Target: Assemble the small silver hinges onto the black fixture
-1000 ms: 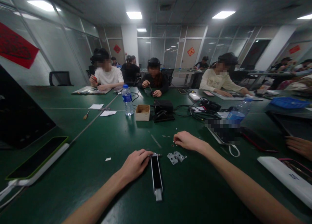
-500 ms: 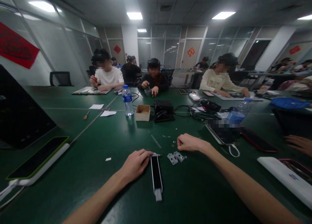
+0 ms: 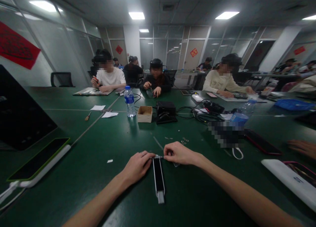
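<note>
A long narrow black part with a silver end (image 3: 158,178) lies on the green table (image 3: 98,161) in front of me, pointing away from me. My left hand (image 3: 137,166) rests at its far end, fingers curled against the top left corner. My right hand (image 3: 179,153) has its fingers pinched at that same far end, touching the metal tip; what the pinch holds is too small to make out. It covers the small grey metal brackets beside the part. A few tiny washers (image 3: 184,140) lie just beyond my right hand.
A water bottle (image 3: 129,101), a small cardboard box (image 3: 144,114) and a black device with cables (image 3: 166,112) stand mid-table. A phone on a white case (image 3: 37,163) lies at left, a white slab (image 3: 291,182) at right. Several people sit opposite; another person's hand (image 3: 302,147) is at right.
My right hand has moved from the loose small parts back and to the left, to the far end of the black part, fingers now pinched. My left hand has stayed put.
</note>
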`<move>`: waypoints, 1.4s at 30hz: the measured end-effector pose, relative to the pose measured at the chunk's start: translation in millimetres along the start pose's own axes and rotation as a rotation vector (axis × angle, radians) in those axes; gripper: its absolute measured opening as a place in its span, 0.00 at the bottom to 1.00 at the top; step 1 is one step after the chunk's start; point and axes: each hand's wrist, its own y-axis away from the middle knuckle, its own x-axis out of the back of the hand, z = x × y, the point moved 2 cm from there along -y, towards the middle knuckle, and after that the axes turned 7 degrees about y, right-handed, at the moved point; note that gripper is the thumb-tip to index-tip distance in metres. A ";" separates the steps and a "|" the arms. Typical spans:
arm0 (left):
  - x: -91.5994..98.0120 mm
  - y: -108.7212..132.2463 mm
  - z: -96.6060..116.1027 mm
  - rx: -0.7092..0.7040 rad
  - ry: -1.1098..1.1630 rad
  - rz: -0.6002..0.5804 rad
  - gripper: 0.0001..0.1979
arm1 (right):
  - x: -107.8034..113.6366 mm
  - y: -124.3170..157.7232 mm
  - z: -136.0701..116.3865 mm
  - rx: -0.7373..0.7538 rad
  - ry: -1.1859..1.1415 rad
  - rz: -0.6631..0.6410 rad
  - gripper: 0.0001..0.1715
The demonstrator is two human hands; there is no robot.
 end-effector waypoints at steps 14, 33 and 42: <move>-2.4 0.3 -3.1 -0.013 0.041 0.018 0.14 | -12.9 -4.1 7.2 -0.015 -0.116 0.003 0.11; -1.6 0.3 -4.3 -0.031 0.035 0.014 0.14 | 52.4 39.0 24.8 -0.549 0.374 -0.348 0.11; -2.3 0.7 -5.5 -0.021 0.044 0.001 0.15 | 46.3 28.8 30.4 -0.541 0.360 -0.367 0.05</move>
